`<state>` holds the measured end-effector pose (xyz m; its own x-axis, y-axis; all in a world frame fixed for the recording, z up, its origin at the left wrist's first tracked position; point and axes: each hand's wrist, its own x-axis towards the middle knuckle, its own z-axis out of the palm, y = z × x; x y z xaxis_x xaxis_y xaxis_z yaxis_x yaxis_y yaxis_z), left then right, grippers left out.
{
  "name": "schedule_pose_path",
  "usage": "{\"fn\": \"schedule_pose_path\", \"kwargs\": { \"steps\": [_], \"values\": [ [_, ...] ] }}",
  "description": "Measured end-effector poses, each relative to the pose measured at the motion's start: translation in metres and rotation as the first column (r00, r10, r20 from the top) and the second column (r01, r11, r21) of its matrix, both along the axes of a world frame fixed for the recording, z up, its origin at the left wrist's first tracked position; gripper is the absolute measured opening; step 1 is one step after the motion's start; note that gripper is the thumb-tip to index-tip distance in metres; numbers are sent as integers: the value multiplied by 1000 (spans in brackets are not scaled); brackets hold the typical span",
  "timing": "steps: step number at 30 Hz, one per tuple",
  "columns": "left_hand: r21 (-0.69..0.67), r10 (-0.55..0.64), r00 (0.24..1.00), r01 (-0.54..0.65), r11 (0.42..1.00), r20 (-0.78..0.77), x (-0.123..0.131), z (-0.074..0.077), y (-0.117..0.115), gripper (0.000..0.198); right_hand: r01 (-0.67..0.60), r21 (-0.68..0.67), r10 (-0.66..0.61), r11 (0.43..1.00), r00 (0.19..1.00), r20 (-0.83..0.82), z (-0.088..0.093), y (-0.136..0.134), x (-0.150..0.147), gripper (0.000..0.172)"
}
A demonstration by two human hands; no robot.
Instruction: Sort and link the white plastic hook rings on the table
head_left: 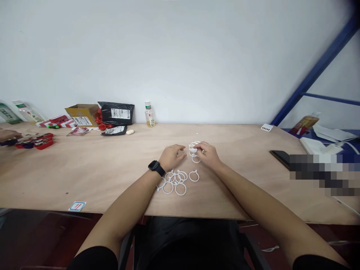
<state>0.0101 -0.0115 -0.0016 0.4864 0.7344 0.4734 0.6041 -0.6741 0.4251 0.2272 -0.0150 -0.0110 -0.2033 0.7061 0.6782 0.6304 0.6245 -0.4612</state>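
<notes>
My right hand [207,153] is closed, pinching a small white plastic ring [193,150] in its fingertips over a little cluster of white rings [195,159] on the plywood table [112,168]. My left hand [171,156], with a black watch on the wrist, rests just left of it, fingers curled loosely and pointing at the pinched ring; I see nothing in it. A pile of several loose white rings [174,180] lies near my left wrist, and a single ring [194,176] sits apart to its right.
At the back left stand a cardboard box [81,111], black bags [116,113] and a small bottle [149,114]. Another person's hand [8,135] works at red parts [36,142] at far left. A dark phone [279,155] lies at right, a white block [266,127] behind it.
</notes>
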Motion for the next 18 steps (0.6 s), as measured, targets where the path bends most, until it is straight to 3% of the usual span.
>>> {"fn": "schedule_pose_path", "kwargs": {
  "steps": [3, 8, 13, 18],
  "values": [
    [-54, 12, 999, -15, 998, -47, -9, 5, 3, 21, 130, 74, -130, 989, 991, -1, -2, 10, 15, 30],
    [-126, -175, 974, 157, 980, -147, -6, 10, -5, 24, 234, -13, -232, 972, 969, 84, -7, 21, 28, 28],
    [-98, -241, 929, 222, 970, -281, 16, 1, -22, 37, 163, -23, -159, 986, 981, 108, -6, 15, 17, 24],
    [-94, -232, 919, 213, 972, -317, 24, -5, -27, 11, 25, -103, -15, 994, 996, 88, -3, 5, 6, 21]
  ]
}}
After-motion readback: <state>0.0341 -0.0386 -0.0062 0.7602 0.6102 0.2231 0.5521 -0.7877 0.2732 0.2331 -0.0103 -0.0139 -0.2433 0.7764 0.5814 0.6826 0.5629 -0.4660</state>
